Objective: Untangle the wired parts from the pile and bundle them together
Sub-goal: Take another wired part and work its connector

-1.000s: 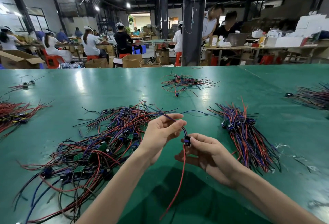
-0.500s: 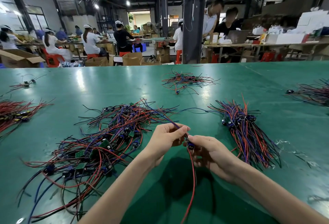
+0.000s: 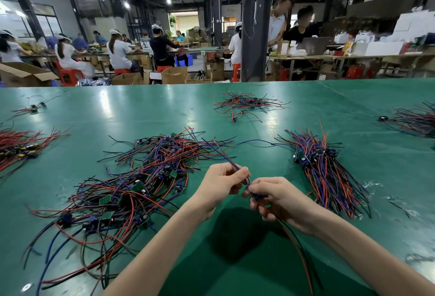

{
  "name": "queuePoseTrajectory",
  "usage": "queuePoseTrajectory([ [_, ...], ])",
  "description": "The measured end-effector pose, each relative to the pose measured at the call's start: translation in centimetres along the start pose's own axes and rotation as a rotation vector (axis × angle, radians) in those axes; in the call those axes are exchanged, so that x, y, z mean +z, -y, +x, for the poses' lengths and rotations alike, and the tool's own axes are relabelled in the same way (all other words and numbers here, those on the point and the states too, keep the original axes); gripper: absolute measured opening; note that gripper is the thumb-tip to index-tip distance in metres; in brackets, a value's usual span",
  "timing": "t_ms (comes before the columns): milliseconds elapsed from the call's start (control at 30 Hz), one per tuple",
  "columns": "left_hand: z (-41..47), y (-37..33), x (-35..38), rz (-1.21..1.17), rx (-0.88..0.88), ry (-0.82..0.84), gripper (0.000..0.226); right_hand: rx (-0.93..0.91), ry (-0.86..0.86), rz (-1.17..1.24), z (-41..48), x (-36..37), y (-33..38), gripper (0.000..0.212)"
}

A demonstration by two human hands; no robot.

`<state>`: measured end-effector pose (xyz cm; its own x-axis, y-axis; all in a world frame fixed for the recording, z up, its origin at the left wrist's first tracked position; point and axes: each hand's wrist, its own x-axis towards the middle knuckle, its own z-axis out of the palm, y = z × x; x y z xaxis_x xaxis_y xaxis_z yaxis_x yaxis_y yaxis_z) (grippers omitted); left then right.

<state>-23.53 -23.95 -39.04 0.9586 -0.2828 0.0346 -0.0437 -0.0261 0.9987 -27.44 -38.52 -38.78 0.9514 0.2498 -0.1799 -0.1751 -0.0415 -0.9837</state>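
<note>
Left hand (image 3: 221, 182): held above the near middle of the table, fingers curled, thumb and forefinger pinching a blue wire (image 3: 236, 166) close to the right hand.
Right hand (image 3: 275, 198): just right of the left hand and almost touching it, fingers curled round a wired part (image 3: 255, 196), a small blue component mostly hidden in the grip.
Blue wire: runs from the wired part up through the left pinch, then away to the far left into the tangled pile.
Trailing leads (image 3: 297, 248): one red and one black, hanging from under the right hand towards the near edge, along the right forearm.
Tangled pile (image 3: 131, 182): left of the hands, a loose heap of red, blue and black wires with small green boards and blue components mixed through it.
Sorted bundle (image 3: 324, 173): right of the hands, wires lying roughly parallel with the components gathered in its far half.
Small pile (image 3: 244, 105): far centre, well apart from the hands.
Red bundle (image 3: 18, 147): at the left edge, partly cut off.
Dark bundle (image 3: 414, 119): at the right edge, partly cut off.
Table (image 3: 117, 112): glossy green surface carrying all the wiring.
Background: seated workers at benches, open cardboard boxes (image 3: 174, 74), red stools and a dark pillar (image 3: 255, 36).
</note>
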Motion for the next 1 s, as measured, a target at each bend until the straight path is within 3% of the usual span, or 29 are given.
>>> queuePoseTrajectory([
  [600, -0.38, -0.06, 0.13, 0.023, -0.005, 0.086, 0.029, -0.026, 0.029, -0.152, -0.93, 0.09, 0.28, 0.028],
  [1000, 0.31, 0.56, -0.62, 0.208, -0.055, 0.157, 0.028, -0.027, -0.131, -0.364, -0.59, 0.19, -0.37, 0.031],
])
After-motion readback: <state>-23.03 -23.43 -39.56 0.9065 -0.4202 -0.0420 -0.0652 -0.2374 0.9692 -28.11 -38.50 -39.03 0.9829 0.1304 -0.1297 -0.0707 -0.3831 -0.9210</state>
